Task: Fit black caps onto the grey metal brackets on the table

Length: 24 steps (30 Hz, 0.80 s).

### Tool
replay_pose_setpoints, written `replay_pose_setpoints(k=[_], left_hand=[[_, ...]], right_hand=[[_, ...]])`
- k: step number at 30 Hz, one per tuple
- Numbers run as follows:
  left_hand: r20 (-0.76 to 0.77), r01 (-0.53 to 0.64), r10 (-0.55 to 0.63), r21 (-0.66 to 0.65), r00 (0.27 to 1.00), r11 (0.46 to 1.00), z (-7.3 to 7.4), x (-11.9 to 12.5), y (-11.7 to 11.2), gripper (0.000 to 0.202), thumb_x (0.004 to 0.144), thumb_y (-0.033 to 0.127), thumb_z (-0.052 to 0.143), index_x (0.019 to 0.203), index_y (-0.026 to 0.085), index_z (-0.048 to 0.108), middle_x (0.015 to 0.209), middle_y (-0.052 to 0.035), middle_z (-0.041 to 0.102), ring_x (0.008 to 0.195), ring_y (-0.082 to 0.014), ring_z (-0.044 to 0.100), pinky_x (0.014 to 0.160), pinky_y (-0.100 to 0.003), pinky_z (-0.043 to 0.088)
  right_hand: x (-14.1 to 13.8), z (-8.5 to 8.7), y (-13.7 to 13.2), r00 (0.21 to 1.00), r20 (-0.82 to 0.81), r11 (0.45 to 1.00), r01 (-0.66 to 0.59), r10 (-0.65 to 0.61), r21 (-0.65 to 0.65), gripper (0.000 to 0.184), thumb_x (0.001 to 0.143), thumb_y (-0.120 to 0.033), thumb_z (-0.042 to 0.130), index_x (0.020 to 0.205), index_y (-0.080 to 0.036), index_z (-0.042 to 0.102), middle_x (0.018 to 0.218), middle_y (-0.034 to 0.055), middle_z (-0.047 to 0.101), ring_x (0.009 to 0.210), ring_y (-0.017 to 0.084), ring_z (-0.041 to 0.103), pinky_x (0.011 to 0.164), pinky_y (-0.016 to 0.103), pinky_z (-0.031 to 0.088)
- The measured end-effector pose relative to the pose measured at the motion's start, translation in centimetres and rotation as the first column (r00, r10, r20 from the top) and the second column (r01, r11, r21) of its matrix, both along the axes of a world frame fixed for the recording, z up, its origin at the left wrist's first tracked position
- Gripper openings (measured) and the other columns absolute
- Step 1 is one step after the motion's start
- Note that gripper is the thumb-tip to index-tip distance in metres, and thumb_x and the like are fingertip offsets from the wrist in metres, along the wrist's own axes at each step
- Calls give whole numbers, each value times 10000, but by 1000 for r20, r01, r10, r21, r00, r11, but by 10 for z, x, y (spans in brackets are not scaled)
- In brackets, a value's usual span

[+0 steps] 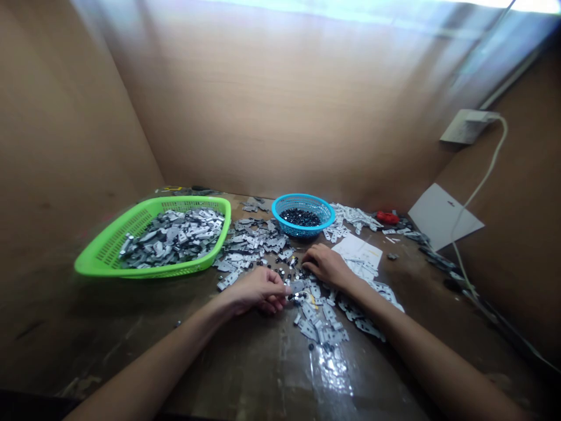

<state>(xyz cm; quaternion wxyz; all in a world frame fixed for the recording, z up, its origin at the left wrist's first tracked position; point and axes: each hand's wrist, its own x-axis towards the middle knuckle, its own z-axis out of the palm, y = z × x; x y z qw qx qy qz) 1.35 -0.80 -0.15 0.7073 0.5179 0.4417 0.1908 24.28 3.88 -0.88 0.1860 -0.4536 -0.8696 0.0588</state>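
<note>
The left hand (256, 290) pinches a grey metal bracket (298, 286) above the counter (131, 345), apart from the right hand (323, 266), whose curled fingers hide any grip. Loose brackets (318, 318) lie scattered; the green plastic basket (188, 202) at ten o'clock is heaped with brackets (170, 240), and the blue plastic basket (302, 197) at twelve holds small dark parts (301, 217).

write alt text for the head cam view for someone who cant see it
The left hand pinches a grey part while the right hand rests its fingers among scattered grey and white parts on a worn brown table. A green basket heaped with similar parts sits to the left, and a blue basket of small black pieces sits behind the hands.
</note>
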Motion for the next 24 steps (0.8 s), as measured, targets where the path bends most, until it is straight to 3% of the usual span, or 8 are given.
replay_pose_setpoints(k=[8,24], left_hand=[[19,-22,22,-8,1000,1000,-8,-2,5,391,601,475,680,760,138,562,728,-85,660,577,-122,610,482,-190,438],[29,-80,81,-22,996,997,-5,0,4,427,581,508,679,741,134,548,709,-79,657,560,-120,603,455,-186,432]], right_hand=[[4,-2,3,999,19,998,41,-42,42,138,806,-298,552,868,-214,643,851,43,613,831,182,509,698,283,392],[4,1,2,1000,-1,1000,-13,13,21,127,793,-253,574,869,-201,662,896,57,610,871,185,502,747,305,406]])
